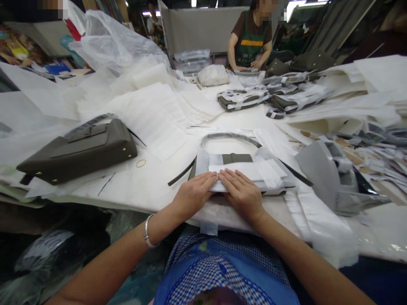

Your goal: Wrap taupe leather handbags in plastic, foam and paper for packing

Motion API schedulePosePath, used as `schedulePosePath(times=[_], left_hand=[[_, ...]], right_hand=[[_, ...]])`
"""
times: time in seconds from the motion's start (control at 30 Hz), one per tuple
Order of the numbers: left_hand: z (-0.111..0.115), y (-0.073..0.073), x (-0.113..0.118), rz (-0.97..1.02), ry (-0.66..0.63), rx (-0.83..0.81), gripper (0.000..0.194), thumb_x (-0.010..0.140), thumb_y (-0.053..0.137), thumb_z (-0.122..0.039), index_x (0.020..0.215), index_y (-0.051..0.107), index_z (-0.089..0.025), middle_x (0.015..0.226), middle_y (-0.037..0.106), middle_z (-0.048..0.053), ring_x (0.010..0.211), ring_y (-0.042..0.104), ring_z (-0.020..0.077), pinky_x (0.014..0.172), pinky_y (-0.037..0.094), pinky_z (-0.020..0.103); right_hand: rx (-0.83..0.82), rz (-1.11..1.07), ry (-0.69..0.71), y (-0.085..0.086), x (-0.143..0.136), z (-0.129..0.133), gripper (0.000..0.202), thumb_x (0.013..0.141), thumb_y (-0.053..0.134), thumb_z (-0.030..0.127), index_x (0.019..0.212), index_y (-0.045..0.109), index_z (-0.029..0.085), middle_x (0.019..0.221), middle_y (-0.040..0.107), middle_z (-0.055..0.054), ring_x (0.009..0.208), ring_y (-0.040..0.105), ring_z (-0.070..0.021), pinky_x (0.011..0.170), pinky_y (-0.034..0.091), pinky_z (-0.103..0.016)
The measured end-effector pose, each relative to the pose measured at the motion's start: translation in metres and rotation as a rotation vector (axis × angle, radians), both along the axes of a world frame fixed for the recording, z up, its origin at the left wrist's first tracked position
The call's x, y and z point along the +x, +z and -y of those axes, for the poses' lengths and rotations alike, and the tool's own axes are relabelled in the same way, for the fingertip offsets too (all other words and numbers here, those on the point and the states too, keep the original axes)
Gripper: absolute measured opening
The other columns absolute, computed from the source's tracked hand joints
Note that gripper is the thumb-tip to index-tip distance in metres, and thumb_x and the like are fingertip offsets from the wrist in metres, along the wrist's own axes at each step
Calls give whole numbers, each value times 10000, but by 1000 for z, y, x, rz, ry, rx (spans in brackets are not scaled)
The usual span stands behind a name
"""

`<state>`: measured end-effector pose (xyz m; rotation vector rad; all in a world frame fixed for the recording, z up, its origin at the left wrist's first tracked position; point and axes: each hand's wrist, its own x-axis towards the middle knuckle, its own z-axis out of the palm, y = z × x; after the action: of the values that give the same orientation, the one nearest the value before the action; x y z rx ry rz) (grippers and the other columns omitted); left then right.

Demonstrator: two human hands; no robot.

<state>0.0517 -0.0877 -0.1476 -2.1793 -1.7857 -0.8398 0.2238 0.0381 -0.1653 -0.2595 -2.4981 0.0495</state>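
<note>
A dark handbag (237, 158), largely covered in white paper and foam, lies at the near edge of the white table. Its wrapped handle arches toward the back, and a dark strap shows at each side. My left hand (197, 191) lies flat on the near left part of the white paper (248, 171), fingers stretched out. Beside it, fingertips nearly touching, my right hand (243, 192) rests flat on the same paper. Neither hand grips anything. What is under the palms is hidden.
An unwrapped dark handbag (82, 148) lies left, near a yellow rubber band (140, 163). White sheets (155, 110) pile behind. A grey tape dispenser (327, 173) stands right. Partly wrapped bags (243, 99) lie farther back, where a person in an apron (252, 42) works.
</note>
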Motion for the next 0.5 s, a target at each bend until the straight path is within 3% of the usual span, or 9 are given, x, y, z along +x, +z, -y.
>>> schedulePosePath(times=[0.1,0.33,0.43,0.5], left_hand=[[-3,-14,-1,-55,-6,73,454,927,462,0,1371,506,-85,1341,613,153,1285,555,229,1044,531,415],[4,-24,-2,-111,-56,177,447,963,490,-50,1404,487,-125,1368,596,131,1318,521,231,1046,535,412],[3,-24,-2,-101,-64,209,409,982,478,-80,1388,504,-123,1355,605,138,1314,525,230,1033,543,408],[3,-25,-1,-97,-61,221,404,995,463,-93,1395,498,-133,1356,605,134,1317,522,228,1029,544,406]], right_hand=[[-28,-3,-2,-2,-2,-1,426,966,505,185,1390,549,167,1401,571,-114,1317,531,-260,1115,442,-495],[18,-38,44,-4,10,10,518,930,478,86,1443,483,157,1418,559,-131,1349,496,-259,1123,431,-508],[-10,-63,92,6,20,12,526,950,495,116,1463,455,223,1389,599,-87,1347,501,-241,1177,340,-537],[-56,-68,39,20,15,2,466,972,520,220,1437,490,219,1355,629,-91,1326,522,-260,1187,296,-558]])
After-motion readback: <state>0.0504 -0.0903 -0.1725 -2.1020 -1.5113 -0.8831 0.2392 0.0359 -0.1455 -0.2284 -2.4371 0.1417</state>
